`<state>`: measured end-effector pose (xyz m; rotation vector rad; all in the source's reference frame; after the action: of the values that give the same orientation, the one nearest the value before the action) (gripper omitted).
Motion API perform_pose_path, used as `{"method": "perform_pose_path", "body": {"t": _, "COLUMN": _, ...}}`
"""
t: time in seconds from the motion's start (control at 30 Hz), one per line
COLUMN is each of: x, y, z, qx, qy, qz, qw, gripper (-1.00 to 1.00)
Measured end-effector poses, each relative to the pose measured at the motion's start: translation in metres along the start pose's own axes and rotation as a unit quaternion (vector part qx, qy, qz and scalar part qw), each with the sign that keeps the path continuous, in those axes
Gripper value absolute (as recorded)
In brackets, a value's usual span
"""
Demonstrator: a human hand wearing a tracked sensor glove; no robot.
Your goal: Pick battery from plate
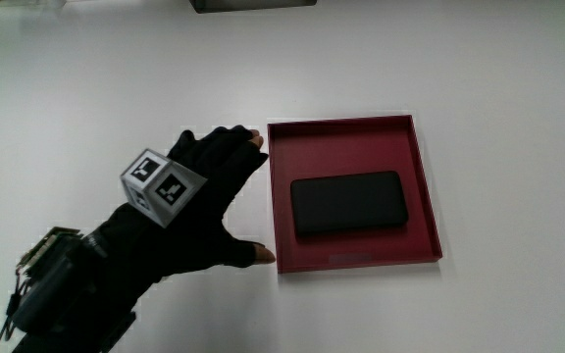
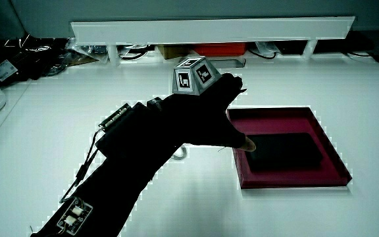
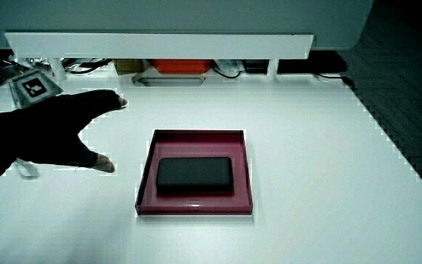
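A flat black battery (image 1: 349, 202) lies in the middle of a square dark-red plate (image 1: 346, 129) on the white table. Both side views show the battery (image 2: 285, 152) (image 3: 195, 175) resting inside the plate (image 2: 278, 112) (image 3: 196, 134). The gloved hand (image 1: 199, 211) hovers beside the plate, its fingers spread and its thumb close to the plate's nearer corner. It holds nothing and does not touch the battery. The patterned cube (image 1: 162, 185) sits on the back of the hand (image 2: 202, 125) (image 3: 57, 132).
A low white partition (image 2: 209, 29) (image 3: 160, 44) runs along the table's edge farthest from the person, with cables and small items under it. A dark object (image 1: 253, 5) sits at that same edge in the main view.
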<state>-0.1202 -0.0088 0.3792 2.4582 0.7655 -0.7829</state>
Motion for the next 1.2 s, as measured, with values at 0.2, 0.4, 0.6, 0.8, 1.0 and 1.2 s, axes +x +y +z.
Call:
{"method": "perform_pose_path", "body": {"t": 0.2, "x": -0.005, "y": 0.021, "z": -0.018, "qx": -0.012, "qy": -0.03, "qz": 0.016, "qw": 0.9993, "gripper": 0.0}}
{"method": "perform_pose_path", "body": {"t": 0.4, "x": -0.014, "y": 0.046, "z": -0.04, "qx": -0.02, "qy": -0.079, "qz": 0.022, "qw": 0.9964, "gripper": 0.0}}
{"method": "perform_pose_path", "body": {"t": 0.6, "x": -0.004, "y": 0.07, "z": -0.052, "qx": -0.03, "qy": -0.019, "qz": 0.028, "qw": 0.999, "gripper": 0.0}}
{"method": "perform_pose_path", "body": {"t": 0.8, "x": 0.0, "y": 0.092, "z": -0.081, "qx": -0.052, "qy": -0.024, "qz": 0.043, "qw": 0.9975, "gripper": 0.0}}
{"method": "perform_pose_path", "body": {"t": 1.0, "x": 0.006, "y": 0.108, "z": -0.106, "qx": -0.074, "qy": -0.006, "qz": 0.058, "qw": 0.9956, "gripper": 0.0}}
{"method": "perform_pose_path", "body": {"t": 1.2, "x": 0.002, "y": 0.12, "z": -0.132, "qx": -0.102, "qy": 0.004, "qz": 0.086, "qw": 0.9911, "gripper": 0.0}}
